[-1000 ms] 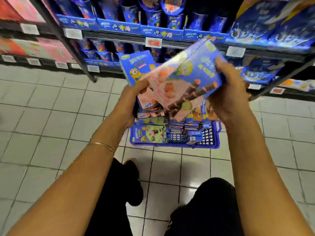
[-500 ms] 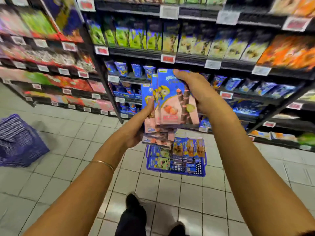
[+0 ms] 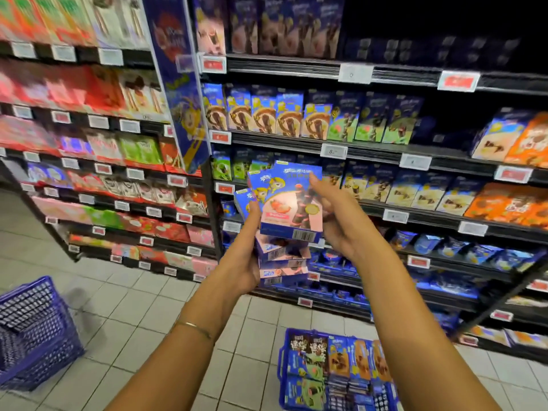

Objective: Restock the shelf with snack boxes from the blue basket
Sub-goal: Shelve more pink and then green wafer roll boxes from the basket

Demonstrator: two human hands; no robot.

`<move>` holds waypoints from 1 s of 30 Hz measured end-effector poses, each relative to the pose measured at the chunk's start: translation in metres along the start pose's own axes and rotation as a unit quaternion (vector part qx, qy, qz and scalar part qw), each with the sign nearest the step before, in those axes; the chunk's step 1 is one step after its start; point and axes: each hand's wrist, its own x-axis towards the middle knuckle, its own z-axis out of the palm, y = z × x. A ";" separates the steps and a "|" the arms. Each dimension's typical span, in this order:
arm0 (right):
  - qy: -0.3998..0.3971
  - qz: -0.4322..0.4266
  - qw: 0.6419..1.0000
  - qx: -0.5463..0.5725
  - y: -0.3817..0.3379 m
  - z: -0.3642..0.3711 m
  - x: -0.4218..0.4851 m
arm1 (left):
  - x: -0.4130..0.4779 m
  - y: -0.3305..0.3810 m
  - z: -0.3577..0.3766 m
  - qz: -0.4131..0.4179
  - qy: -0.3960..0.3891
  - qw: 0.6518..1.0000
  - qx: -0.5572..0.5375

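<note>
The basket [image 3: 284, 363] stood on the floor [image 3: 148, 307] near the foot of the shelf [image 3: 281, 141], crammed with upright packs [image 3: 338, 360] in blue, green and orange. A second basket [image 3: 32, 336] sat on the floor well off to my left. A thin bracelet [image 3: 192, 326] circled my left wrist. My left hand [image 3: 246, 262] gripped a fanned stack of blue-and-pink boxes [image 3: 289, 209] from the left side, thumb up on a box front. My right hand [image 3: 335, 221] held the front box by its right edge, thumb at the top corner and fingers curled behind. I held the boxes raised in front of the shelf's middle rows, clear of its front edge. Beyond them, rows of boxes like these lined the shelf above white and red price tags [image 3: 333, 150].
</note>
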 end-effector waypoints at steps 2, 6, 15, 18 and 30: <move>0.000 -0.015 1.000 0.010 0.004 0.013 0.004 | 0.007 0.017 -0.002 0.014 -0.001 1.000 0.001; 0.028 -0.042 0.998 -0.039 0.007 0.034 0.020 | 0.019 0.046 -0.004 0.077 0.004 0.997 0.019; 0.004 -0.122 0.984 -0.129 -0.025 0.048 0.087 | 0.067 0.099 -0.012 0.141 0.035 0.989 0.007; 0.010 -0.142 0.985 -0.095 -0.034 0.050 0.126 | 0.097 0.120 -0.015 0.130 0.035 0.991 0.008; 0.009 -0.202 0.979 -0.025 -0.129 0.056 0.283 | 0.176 0.232 -0.032 0.192 0.069 0.978 0.039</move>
